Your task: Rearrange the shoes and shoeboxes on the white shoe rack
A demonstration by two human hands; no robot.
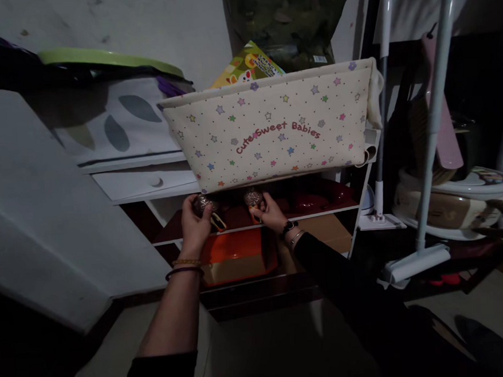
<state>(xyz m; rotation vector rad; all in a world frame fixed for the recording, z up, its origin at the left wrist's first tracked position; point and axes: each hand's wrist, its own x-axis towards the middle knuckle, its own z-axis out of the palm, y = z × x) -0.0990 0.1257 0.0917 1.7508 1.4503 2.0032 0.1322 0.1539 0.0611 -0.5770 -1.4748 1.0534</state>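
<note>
My left hand [195, 222] is closed around a glittery silver shoe [205, 202] with a pale yellow and dark part slanting down from it. To its right, my right hand [273, 213] grips a matching glittery shoe [253, 198] with orange showing below the sparkle. Both shoes are at the dark red upper shelf [234, 215] of a white cabinet, under the overhanging cream fabric basket [273, 124]. Dim light and my fingers hide parts of them. Shiny dark red shoes [321, 198] lie farther right on that shelf.
Below are an orange box [234, 247] and a brown cardboard box [330, 232]. A white drawer [143, 181] is at the left. A flat mop [380, 219] and a white-headed mop [418, 263] stand at the right, near a stacked pot [446, 209].
</note>
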